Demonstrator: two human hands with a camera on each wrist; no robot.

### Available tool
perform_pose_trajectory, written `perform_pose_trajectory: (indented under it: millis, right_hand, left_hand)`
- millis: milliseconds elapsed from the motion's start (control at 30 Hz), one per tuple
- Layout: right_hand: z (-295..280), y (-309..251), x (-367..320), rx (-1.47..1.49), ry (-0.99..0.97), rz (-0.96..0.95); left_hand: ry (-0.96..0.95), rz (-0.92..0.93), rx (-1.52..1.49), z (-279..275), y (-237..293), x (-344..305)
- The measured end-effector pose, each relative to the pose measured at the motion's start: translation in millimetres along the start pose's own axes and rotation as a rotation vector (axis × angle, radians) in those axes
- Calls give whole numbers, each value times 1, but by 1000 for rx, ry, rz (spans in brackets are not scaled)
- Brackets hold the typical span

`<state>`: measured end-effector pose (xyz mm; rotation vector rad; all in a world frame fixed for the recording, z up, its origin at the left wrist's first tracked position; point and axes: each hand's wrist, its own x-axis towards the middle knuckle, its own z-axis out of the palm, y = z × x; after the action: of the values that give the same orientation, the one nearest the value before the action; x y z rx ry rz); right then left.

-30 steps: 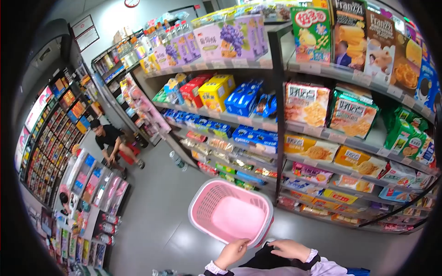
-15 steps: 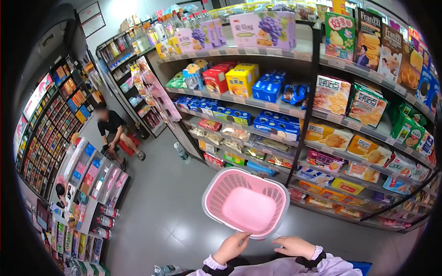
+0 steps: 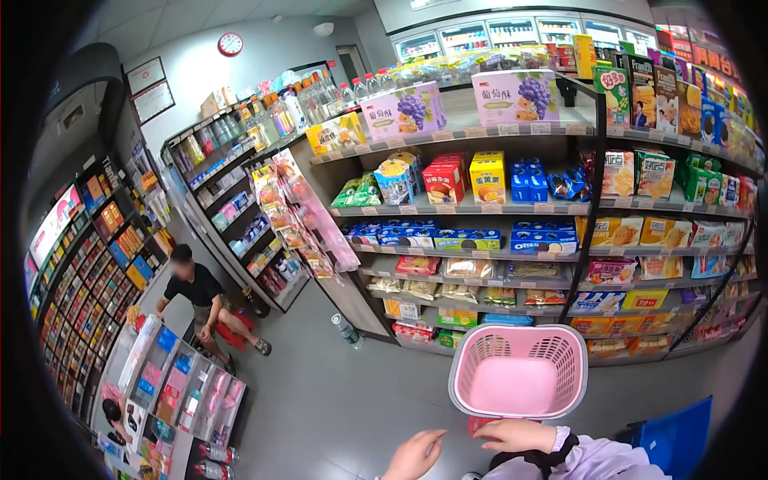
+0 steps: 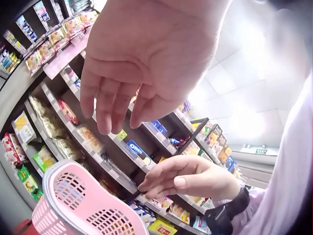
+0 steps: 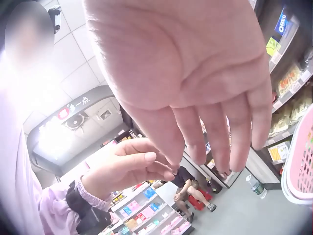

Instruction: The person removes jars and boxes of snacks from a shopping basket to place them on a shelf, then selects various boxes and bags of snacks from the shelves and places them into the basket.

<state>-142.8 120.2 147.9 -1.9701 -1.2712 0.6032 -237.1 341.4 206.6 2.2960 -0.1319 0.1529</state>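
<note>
In the head view a pink basket [image 3: 520,376] with a grey rim stands in front of the shelves, empty inside. My left hand [image 3: 416,456] hangs just below it to the left, and my right hand [image 3: 518,436] is close under its near edge. The left wrist view has my left hand [image 4: 151,58] with loose, slightly bent fingers and nothing in them, the basket [image 4: 88,200] below. My right hand [image 5: 195,78] fills the right wrist view, fingers relaxed and holding nothing; the basket [image 5: 299,166] is at that view's right edge.
Snack shelves [image 3: 472,210] run behind the basket. A seated person [image 3: 200,300] is at the left beside a display counter [image 3: 180,376]. A water bottle [image 3: 346,330] stands on the floor [image 3: 320,400]. Something blue [image 3: 676,436] is at the lower right.
The head view has turned and lifted, so the shelves show more fully and the basket appears farther right. The left hand, earlier at the basket's near rim, is now apart from it.
</note>
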Motion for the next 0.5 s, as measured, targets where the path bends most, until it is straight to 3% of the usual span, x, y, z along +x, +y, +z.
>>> perform_pose_trajectory:
  millis: [100, 333, 500]
  right_hand:
    - [-9, -12, 32, 19, -54, 68]
    - [-21, -3, 124, -20, 21, 111]
    - [-33, 32, 200, 55, 230, 102]
  left_hand:
    - [53, 44, -15, -23, -17, 9]
    - [76, 47, -43, -79, -78, 49]
    - [11, 52, -43, -122, -139, 122]
